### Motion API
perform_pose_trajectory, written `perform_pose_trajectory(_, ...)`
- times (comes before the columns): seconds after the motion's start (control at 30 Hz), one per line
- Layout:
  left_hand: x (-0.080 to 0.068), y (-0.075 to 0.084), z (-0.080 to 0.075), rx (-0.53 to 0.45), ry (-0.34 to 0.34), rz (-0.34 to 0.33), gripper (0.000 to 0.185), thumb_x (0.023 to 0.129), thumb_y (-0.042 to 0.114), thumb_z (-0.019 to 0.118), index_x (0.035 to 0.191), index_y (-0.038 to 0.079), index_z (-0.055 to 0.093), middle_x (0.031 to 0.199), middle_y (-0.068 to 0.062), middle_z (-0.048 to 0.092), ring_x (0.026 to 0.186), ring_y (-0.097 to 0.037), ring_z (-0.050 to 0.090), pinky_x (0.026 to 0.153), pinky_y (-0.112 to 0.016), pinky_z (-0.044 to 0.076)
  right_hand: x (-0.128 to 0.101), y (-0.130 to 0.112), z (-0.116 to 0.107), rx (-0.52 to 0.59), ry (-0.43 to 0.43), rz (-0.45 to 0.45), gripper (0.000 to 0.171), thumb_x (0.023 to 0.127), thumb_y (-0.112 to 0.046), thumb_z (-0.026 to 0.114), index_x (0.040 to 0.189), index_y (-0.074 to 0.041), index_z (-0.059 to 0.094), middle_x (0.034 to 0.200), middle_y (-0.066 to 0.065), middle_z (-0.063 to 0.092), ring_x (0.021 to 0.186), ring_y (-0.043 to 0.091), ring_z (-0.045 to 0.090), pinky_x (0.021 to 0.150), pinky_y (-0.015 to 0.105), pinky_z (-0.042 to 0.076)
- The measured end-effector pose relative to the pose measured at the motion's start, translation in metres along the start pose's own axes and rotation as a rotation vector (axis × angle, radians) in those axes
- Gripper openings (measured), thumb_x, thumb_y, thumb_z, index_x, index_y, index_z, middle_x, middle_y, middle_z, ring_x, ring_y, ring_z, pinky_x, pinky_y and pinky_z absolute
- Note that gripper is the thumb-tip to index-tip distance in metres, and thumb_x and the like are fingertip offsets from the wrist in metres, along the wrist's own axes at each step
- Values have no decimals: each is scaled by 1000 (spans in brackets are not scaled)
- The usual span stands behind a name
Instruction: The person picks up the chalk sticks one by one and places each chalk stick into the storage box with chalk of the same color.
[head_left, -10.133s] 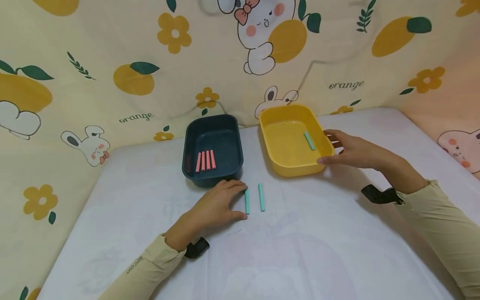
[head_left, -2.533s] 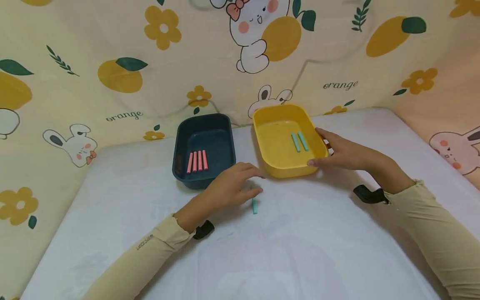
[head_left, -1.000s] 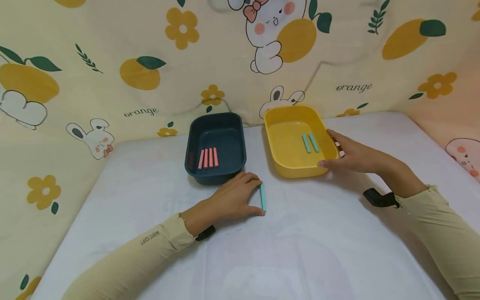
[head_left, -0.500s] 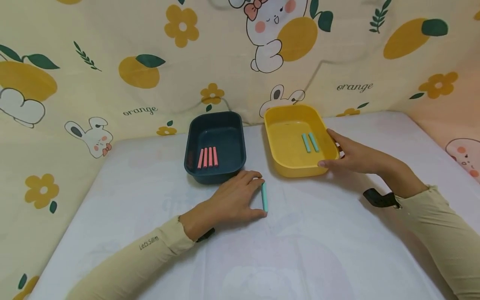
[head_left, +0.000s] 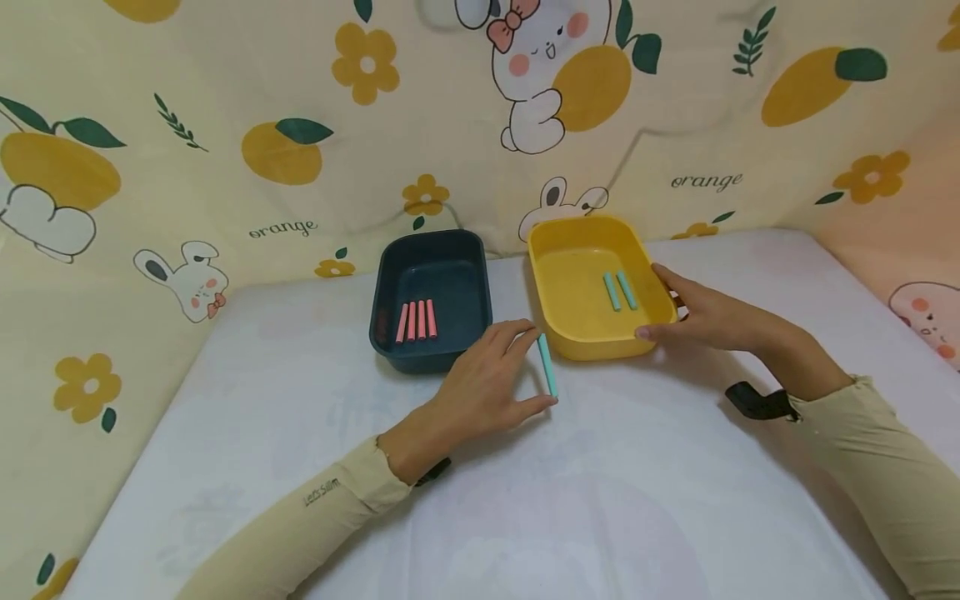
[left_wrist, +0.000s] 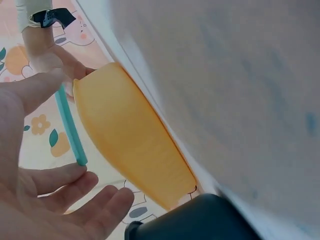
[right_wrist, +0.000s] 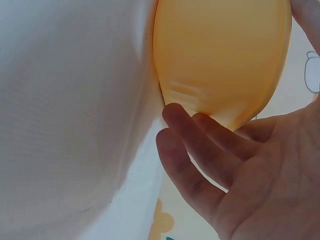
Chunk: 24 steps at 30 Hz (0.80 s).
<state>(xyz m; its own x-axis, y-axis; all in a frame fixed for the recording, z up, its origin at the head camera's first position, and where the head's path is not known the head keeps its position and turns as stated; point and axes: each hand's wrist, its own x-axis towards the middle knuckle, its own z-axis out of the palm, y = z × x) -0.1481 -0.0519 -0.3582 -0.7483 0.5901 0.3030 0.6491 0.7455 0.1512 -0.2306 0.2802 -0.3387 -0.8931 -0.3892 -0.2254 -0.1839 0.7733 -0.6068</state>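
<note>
Just in front of the yellow tub point(head_left: 592, 337), a teal stick point(head_left: 547, 365) is pinched by its two ends in the left hand point(head_left: 483, 385), with a fingertip on its far end and the thumb on its near end; in the left wrist view the same stick point(left_wrist: 69, 126) is seen spanning the gap between thumb and fingers point(left_wrist: 60, 177), with the tub's outer wall point(left_wrist: 132, 140) close behind it. Whether the stick is lifted off the white cloth point(head_left: 600, 500) or touching it cannot be told. The right hand point(head_left: 701, 317) is laid against the right side of the yellow tub, the thumb at the near corner and the fingers along the rim; in the right wrist view the fingers point(right_wrist: 200, 150) are seen curled under and against the tub's wall point(right_wrist: 220, 55), so the tub is held steady by this hand. Two more teal sticks point(head_left: 619, 291) are seen lying side by side on the tub's floor, toward its right side. To the left, just beside the yellow tub, a dark blue tub point(head_left: 431, 296) stands on the cloth, and four pink sticks point(head_left: 416, 321) are lined up parallel in it. Behind both tubs a printed fabric with rabbits and oranges point(head_left: 300, 125) is hung.
</note>
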Motion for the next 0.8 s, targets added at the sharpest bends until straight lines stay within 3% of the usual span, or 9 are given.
perform_pose_trajectory(0.2, 3, 2, 1, 41, 24, 41, 84, 83, 55, 74, 147, 8, 46, 147, -6, 48, 136, -20, 44, 113, -34, 44, 1, 0, -1, -5, -2, -8, 108, 90, -46, 69, 160, -8, -4, 156, 24, 26, 129, 39, 37, 105, 64, 39)
perform_pose_trajectory(0.5, 6, 0, 5, 211, 106, 108, 83, 84, 57, 71, 143, 3, 50, 143, -9, 51, 132, -24, 47, 106, -38, 49, -1, 1, 0, 14, -9, -4, 108, 90, -46, 69, 160, -9, -5, 156, 24, 26, 129, 40, 35, 106, 67, 36)
perform_pose_trajectory(0.8, 13, -2, 8, 169, 178, 112, 83, 84, 60, 70, 140, 0, 53, 138, -10, 54, 130, -24, 50, 104, -36, 50, 0, 3, 0, 29, -20, 5, 110, 90, -47, 68, 160, -10, -8, 162, 27, 14, 140, 45, 25, 112, 75, 22)
